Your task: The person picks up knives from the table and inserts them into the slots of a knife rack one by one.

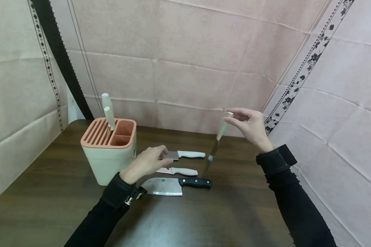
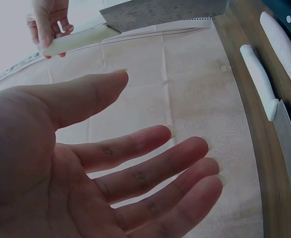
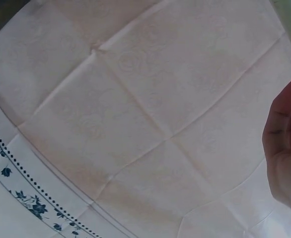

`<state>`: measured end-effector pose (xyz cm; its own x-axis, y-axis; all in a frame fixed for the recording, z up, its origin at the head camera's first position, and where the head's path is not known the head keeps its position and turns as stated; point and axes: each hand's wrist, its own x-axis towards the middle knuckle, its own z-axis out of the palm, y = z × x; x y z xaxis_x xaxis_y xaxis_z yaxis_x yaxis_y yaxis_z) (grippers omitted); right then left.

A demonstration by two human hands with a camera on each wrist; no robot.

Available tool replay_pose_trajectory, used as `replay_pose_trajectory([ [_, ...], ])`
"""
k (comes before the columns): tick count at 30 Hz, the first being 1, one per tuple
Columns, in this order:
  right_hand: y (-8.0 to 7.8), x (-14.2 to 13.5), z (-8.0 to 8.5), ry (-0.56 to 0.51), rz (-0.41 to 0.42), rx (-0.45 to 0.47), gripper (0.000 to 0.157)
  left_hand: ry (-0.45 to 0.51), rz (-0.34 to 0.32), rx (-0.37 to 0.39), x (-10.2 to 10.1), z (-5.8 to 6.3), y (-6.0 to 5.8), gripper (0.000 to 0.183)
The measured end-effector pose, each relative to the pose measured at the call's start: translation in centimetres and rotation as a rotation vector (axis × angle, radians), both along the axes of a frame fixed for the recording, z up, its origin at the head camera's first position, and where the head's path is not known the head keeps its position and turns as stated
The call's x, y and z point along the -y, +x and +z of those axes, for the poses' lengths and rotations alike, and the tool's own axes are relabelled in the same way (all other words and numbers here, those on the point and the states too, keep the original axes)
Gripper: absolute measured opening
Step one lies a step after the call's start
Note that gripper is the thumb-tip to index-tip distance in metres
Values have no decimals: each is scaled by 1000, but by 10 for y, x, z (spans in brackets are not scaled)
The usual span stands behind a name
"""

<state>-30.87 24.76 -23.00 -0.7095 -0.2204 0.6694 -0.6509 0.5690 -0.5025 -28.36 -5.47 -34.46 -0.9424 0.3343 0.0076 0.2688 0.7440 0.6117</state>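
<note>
My right hand (image 1: 248, 125) pinches the butt of a pale green handle on a cleaver (image 1: 223, 129), which hangs blade down above the table. Its broad grey blade (image 2: 160, 15) shows in the left wrist view; in the head view it is nearly edge-on. The left hand (image 1: 146, 163) holds nothing, fingers spread and relaxed, over the blade ends of the knives on the table. Those are two white-handled knives (image 1: 191, 154) and a black-handled cleaver (image 1: 164, 186), handles pointing right. At the right wrist view's edge, my right hand (image 3: 287, 144) is partly cut off.
Left of the hands stands a pale green knife block (image 1: 108, 164) with a slotted orange top. Two light handles (image 1: 109, 117) stick up from it. Patterned cloth (image 1: 179, 79) hangs behind and beside the brown wooden table (image 1: 228, 212).
</note>
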Motion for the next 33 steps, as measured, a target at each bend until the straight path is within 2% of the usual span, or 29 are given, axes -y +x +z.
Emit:
replay_pose_trajectory([
  [10, 5, 15, 3, 41, 17, -11, 25, 16, -22, 0, -1, 2, -1, 40],
  [23, 8, 30, 7, 45, 94, -37, 25, 20, -27, -2, -1, 4, -3, 41],
  [31, -14, 24, -8, 71, 99, -22, 27, 19, -48, -29, -1, 6, -5, 40],
  [33, -15, 25, -9, 81, 99, -19, 26, 22, -53, -26, -1, 7, -5, 40],
])
